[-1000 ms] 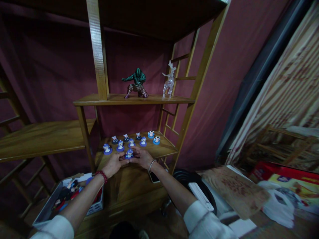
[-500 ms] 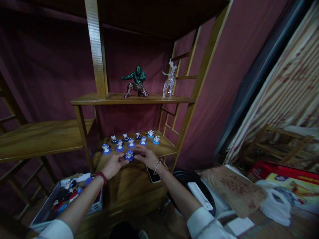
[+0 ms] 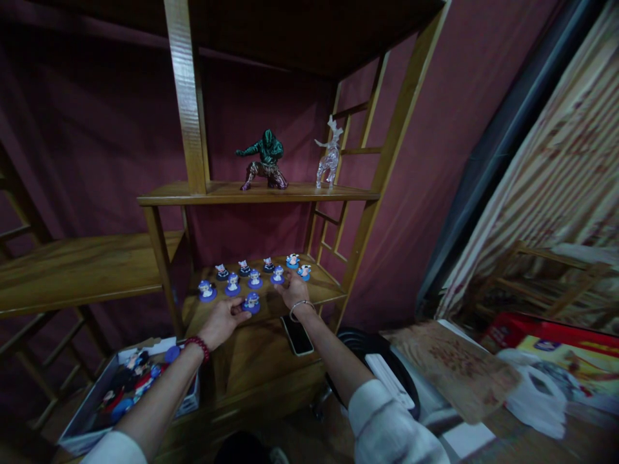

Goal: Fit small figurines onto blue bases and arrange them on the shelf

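My left hand [image 3: 224,324] pinches the edge of a small purple-based figurine [image 3: 251,302] at the front of the low shelf. Higher and to the right, my right hand [image 3: 294,294] reaches over the shelf, thumb and fingers apart, holding nothing I can see. It is close to a purple-and-white figurine [image 3: 277,275] and a blue-based figurine [image 3: 304,272]; whether it touches either is hard to tell. More purple figurines [image 3: 232,283] stand in a row, with dark-based figurines [image 3: 244,267] behind them. Another blue-based figurine [image 3: 293,260] is at the back right.
A phone [image 3: 297,336] lies on the wood below my right wrist. At lower left sits a box [image 3: 80,422] of assorted figurines. The shelf above [image 3: 217,191] bears a crouching warrior figure [image 3: 267,158] and a clear deer [image 3: 329,158]. A shelf post [image 3: 365,235] stands at right.
My right hand has left the front purple figurine and moved up and right toward the blue-based ones, uncovering more of the phone. My left hand stays at the front figurine.
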`<control>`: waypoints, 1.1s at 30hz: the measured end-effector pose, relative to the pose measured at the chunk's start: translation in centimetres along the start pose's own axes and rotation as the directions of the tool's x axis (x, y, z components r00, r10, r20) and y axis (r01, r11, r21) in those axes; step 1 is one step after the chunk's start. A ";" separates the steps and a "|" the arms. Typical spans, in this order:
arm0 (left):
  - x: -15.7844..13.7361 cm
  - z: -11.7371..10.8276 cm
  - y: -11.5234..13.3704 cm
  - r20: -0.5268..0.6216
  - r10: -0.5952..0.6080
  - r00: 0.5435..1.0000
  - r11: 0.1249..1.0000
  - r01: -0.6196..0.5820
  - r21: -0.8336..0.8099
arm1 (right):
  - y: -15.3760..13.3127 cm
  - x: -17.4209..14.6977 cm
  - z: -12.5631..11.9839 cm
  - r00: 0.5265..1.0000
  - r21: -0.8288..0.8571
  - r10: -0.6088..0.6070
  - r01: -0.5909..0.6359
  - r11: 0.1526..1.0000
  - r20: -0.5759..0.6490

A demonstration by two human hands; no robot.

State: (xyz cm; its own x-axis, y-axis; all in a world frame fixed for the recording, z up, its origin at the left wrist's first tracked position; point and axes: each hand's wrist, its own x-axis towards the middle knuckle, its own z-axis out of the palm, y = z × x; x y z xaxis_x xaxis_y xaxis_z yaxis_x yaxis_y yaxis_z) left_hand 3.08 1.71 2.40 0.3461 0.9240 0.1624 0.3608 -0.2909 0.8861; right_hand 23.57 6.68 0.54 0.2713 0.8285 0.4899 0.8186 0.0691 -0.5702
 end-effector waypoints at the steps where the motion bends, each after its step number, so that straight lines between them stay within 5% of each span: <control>1: 0.0 0.0 0.1 -0.003 -0.004 1.000 1.000 0.004 -0.004 | -0.1 0.2 0.1 1.000 -0.023 0.002 -0.002 1.000 0.008; 17: 0.0 0.1 0.0 -0.053 -0.036 0.998 0.998 0.038 0.045 | -1.0 1.4 0.3 0.992 -0.147 0.042 -0.024 0.989 0.121; 33: -0.1 0.0 0.2 -0.023 -0.034 0.999 0.999 0.034 0.003 | -0.7 1.4 0.5 0.997 -0.196 0.010 0.004 0.981 0.072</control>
State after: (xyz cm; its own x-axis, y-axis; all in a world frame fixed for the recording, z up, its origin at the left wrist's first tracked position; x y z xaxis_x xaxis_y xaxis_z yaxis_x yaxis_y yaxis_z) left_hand 3.16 1.53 2.58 0.3140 0.9388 0.1419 0.3754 -0.2600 0.8896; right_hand 23.15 8.07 1.30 0.2424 0.8669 0.4355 0.9030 -0.0375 -0.4280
